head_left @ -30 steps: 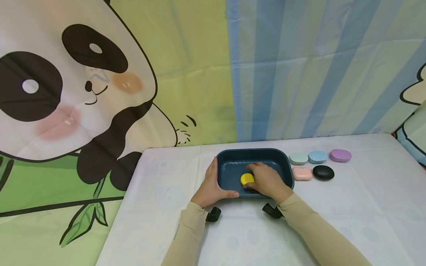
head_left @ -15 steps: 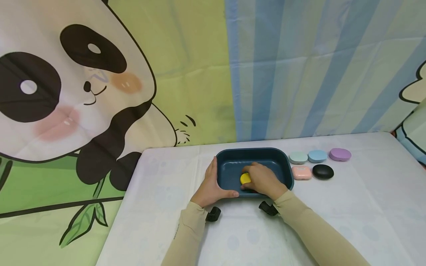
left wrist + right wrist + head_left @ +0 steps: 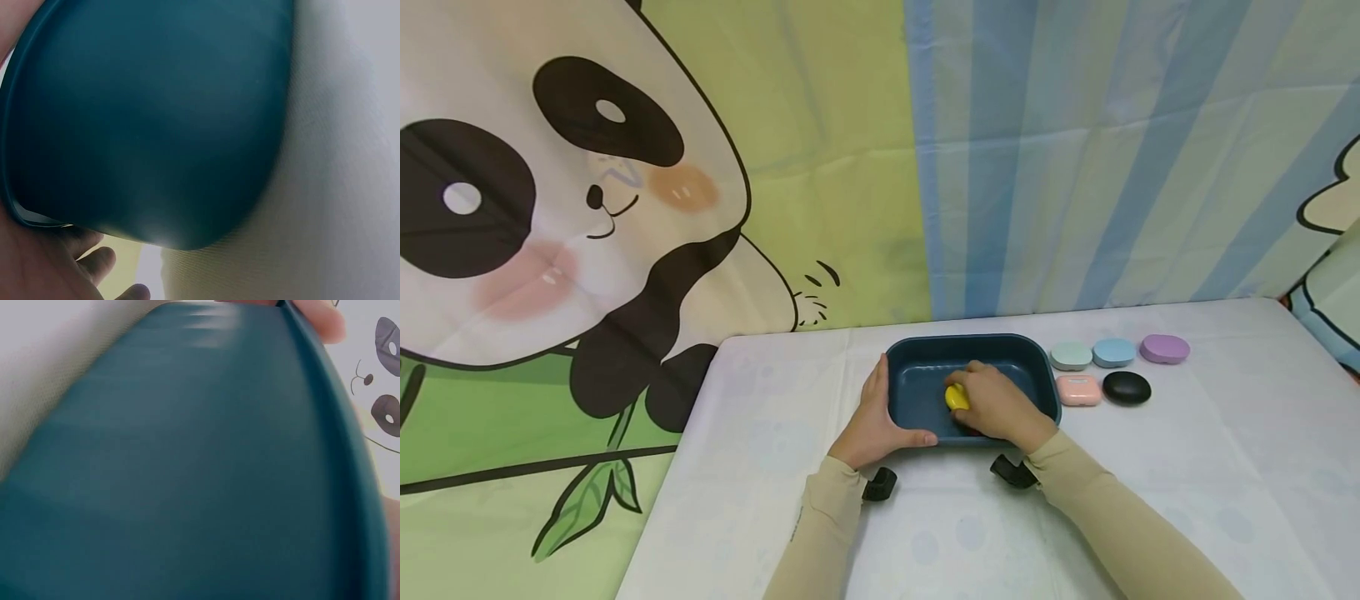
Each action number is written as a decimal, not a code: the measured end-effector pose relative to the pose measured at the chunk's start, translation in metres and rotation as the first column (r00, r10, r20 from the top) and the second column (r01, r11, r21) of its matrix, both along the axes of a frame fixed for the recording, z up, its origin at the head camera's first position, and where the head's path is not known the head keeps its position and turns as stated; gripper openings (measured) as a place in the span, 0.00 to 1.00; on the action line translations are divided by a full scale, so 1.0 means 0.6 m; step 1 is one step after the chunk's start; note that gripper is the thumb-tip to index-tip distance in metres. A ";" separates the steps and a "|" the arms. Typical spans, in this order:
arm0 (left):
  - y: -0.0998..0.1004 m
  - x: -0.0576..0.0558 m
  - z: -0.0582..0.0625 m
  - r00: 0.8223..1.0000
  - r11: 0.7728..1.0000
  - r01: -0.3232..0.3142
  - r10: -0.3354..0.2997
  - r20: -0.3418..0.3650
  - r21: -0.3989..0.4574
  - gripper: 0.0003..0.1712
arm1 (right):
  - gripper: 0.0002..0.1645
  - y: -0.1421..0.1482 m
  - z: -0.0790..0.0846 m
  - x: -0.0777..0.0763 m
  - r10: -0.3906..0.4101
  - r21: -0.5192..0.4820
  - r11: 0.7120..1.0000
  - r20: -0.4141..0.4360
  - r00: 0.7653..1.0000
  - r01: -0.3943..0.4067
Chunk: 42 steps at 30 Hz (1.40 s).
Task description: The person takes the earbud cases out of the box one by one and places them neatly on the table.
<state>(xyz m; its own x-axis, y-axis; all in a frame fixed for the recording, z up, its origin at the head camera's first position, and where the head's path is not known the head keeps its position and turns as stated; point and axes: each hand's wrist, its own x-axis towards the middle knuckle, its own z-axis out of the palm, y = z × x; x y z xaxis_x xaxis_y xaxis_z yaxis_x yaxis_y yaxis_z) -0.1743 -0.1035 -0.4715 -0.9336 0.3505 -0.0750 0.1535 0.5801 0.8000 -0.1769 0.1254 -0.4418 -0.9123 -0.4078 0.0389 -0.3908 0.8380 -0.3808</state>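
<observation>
My left hand (image 3: 877, 427) grips the near left corner of a dark blue rectangular tray (image 3: 917, 343), thumb along the front rim and fingers against the left side. In the left wrist view the tray's outer wall (image 3: 150, 119) fills most of the picture, with fingertips (image 3: 100, 261) showing below it. Inside the tray my right hand (image 3: 1000, 407) pinches a small yellow rounded object (image 3: 957, 397) between thumb and fingers. A bit of something red (image 3: 972, 431) peeks out beneath that hand, mostly hidden. The right wrist view shows chiefly the tray's outer wall (image 3: 187, 444), and the yellow object is hidden there.
Right of the tray on the white-covered table (image 3: 1210, 467) lie a mint case (image 3: 1071, 356), a blue case (image 3: 1114, 352), a purple case (image 3: 1165, 349), a pink case (image 3: 1078, 390) and a black oval case (image 3: 1127, 388). A panda-print curtain (image 3: 820, 167) hangs behind.
The right hand shifts slightly left, then back right inside the tray, and the yellow object now sits slightly higher and more tilted in its fingers. The left hand and tray stay put.
</observation>
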 end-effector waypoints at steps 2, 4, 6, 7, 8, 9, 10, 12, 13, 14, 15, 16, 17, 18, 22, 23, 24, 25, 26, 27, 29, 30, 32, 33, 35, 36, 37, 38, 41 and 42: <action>0.000 0.000 0.001 1.000 1.000 -0.002 0.002 0.001 0.000 0.82 | 0.25 0.004 0.004 0.002 -0.002 -0.013 1.000 -0.010 1.000 0.002; -0.001 0.000 0.000 1.000 1.000 -0.003 0.003 -0.001 0.002 0.82 | 0.24 0.008 0.008 0.006 -0.009 -0.031 0.999 -0.016 1.000 0.009; -0.001 0.000 0.000 1.000 1.000 -0.002 0.002 -0.004 0.005 0.82 | 0.24 0.013 0.011 0.010 -0.013 -0.049 0.999 -0.023 1.000 0.011; -0.001 0.000 -0.001 1.000 1.000 -0.002 0.002 -0.006 0.006 0.82 | 0.24 0.016 0.012 0.012 -0.013 -0.057 0.998 -0.029 0.999 0.011; -0.001 0.000 -0.001 1.000 1.000 -0.001 0.002 -0.006 0.008 0.82 | 0.24 0.019 0.012 0.014 -0.015 -0.063 0.998 -0.034 0.999 0.013; -0.001 0.000 -0.002 1.000 1.000 0.000 0.000 -0.007 0.009 0.82 | 0.24 0.022 0.013 0.016 -0.019 -0.071 0.997 -0.038 0.999 0.016; -0.001 0.000 -0.002 1.000 1.000 0.001 -0.001 -0.007 0.011 0.82 | 0.23 0.025 0.013 0.018 -0.020 -0.078 0.997 -0.044 0.999 0.016; -0.001 0.001 -0.003 1.000 1.000 0.002 -0.002 -0.008 0.010 0.82 | 0.23 0.032 0.014 0.022 -0.025 -0.087 0.996 -0.053 0.998 0.020; 0.000 0.001 -0.003 1.000 1.000 0.002 -0.001 -0.008 0.009 0.82 | 0.23 0.035 0.016 0.024 -0.029 -0.088 0.996 -0.055 0.998 0.024; 0.000 0.001 -0.003 1.000 1.000 0.002 -0.002 -0.008 0.010 0.82 | 0.24 0.039 0.017 0.027 -0.035 -0.089 0.996 -0.055 0.998 0.030; 0.000 0.001 -0.003 1.000 1.000 0.002 -0.002 -0.009 0.012 0.82 | 0.24 0.042 0.018 0.029 -0.039 -0.089 0.995 -0.059 0.997 0.034; 0.000 0.001 -0.003 1.000 1.000 0.001 -0.001 -0.008 0.011 0.83 | 0.24 0.045 0.020 0.030 -0.043 -0.088 0.995 -0.065 0.997 0.037; 0.000 0.002 -0.003 1.000 1.000 0.000 0.000 -0.009 0.012 0.83 | 0.24 0.049 0.021 0.032 -0.045 -0.087 0.995 -0.072 0.996 0.039; 0.000 0.002 -0.003 1.000 1.000 0.000 0.000 -0.009 0.013 0.83 | 0.24 0.052 0.023 0.033 -0.048 -0.087 0.995 -0.082 0.996 0.040; -0.001 0.001 -0.003 1.000 1.000 -0.003 0.003 -0.010 0.013 0.83 | 0.25 0.066 0.030 0.039 -0.050 -0.102 0.994 -0.121 0.991 0.038; -0.001 0.001 -0.004 1.000 1.000 -0.003 0.003 -0.012 0.012 0.83 | 0.26 0.070 0.031 0.041 -0.047 -0.106 0.994 -0.130 0.990 0.034; -0.002 0.001 -0.004 1.000 1.000 -0.003 0.003 -0.013 0.011 0.83 | 0.26 0.073 0.032 0.042 -0.045 -0.108 0.994 -0.138 0.989 0.031; -0.002 0.000 -0.004 1.000 1.000 -0.003 0.003 -0.015 0.010 0.83 | 0.26 0.076 0.034 0.043 -0.042 -0.110 0.994 -0.144 0.989 0.026; -0.003 0.000 -0.004 1.000 1.000 -0.002 0.003 -0.017 0.010 0.83 | 0.26 0.079 0.035 0.044 -0.039 -0.113 0.993 -0.150 0.988 0.022; -0.003 0.000 -0.005 1.000 1.000 -0.002 0.002 -0.017 0.010 0.84 | 0.26 0.082 0.036 0.045 -0.035 -0.113 0.993 -0.155 0.987 0.017; -0.004 0.000 -0.005 1.000 1.000 0.000 0.000 -0.019 0.009 0.84 | 0.27 0.089 0.038 0.047 -0.032 -0.114 0.993 -0.161 0.986 0.014; -0.005 0.000 -0.005 1.000 1.000 0.002 -0.002 -0.020 0.010 0.84 | 0.27 0.091 0.039 0.048 -0.032 -0.117 0.993 -0.163 0.986 0.013; -0.005 0.000 -0.004 1.000 1.000 0.005 -0.004 -0.023 0.010 0.84 | 0.27 0.098 0.041 0.051 -0.033 -0.122 0.992 -0.166 0.986 0.013; -0.006 0.000 -0.004 1.000 1.000 0.006 -0.005 -0.023 0.010 0.84 | 0.27 0.101 0.042 0.052 -0.034 -0.122 0.992 -0.169 0.985 0.014; -0.006 0.000 -0.003 1.000 1.000 0.007 -0.007 -0.026 0.010 0.85 | 0.27 0.109 0.045 0.054 -0.042 -0.124 0.992 -0.172 0.984 0.021; -0.006 0.000 -0.003 1.000 1.000 0.008 -0.008 -0.027 0.009 0.85 | 0.27 0.113 0.046 0.055 -0.047 -0.124 0.992 -0.176 0.983 0.025; -0.006 -0.001 -0.003 1.000 1.000 0.009 -0.008 -0.029 0.011 0.85 | 0.27 0.118 0.047 0.056 -0.053 -0.123 0.992 -0.180 0.982 0.031; -0.005 -0.001 -0.003 1.000 1.000 0.010 -0.010 -0.028 0.012 0.85 | 0.27 0.122 0.048 0.057 -0.058 -0.122 0.992 -0.182 0.982 0.036; -0.004 -0.001 -0.003 1.000 1.000 0.011 -0.011 -0.025 0.015 0.85 | 0.28 0.136 0.051 0.059 -0.074 -0.115 0.992 -0.188 0.979 0.053; -0.004 -0.001 -0.003 1.000 1.000 0.011 -0.011 -0.025 0.016 0.85 | 0.28 0.141 0.052 0.060 -0.080 -0.115 0.992 -0.189 0.979 0.059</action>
<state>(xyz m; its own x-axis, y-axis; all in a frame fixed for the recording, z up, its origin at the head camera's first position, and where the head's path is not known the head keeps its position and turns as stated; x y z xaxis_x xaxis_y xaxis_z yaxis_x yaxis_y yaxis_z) -0.1750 -0.1058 -0.4732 -0.9311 0.3617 -0.0463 0.1795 0.5652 0.8052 -0.1411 0.2098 -0.4104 -0.9093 -0.3274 0.2568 -0.4078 0.8239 -0.3937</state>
